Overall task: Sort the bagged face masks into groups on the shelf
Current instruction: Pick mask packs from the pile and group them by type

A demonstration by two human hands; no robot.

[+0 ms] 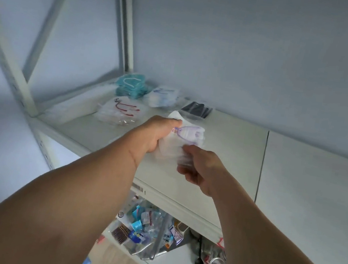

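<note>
Hands out over the shelf (225, 141): left hand (156, 132) gripping a bagged purple-strapped mask (188, 133) above it, right hand (200, 168) pinching the bags' (170, 152) lower edge. Behind, on the shelf: teal stack (131, 87), white-blue pile (162, 97), black pack (196, 109), red-strapped bags (121, 111).

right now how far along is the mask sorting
Done: four groups lie on the shelf: teal masks, white-blue masks, black masks, red-strap masks. In hand: both hands, left and right, hold the purple-strap masks. Left: placing those; any unsorted stock isn't identifiable.
</note>
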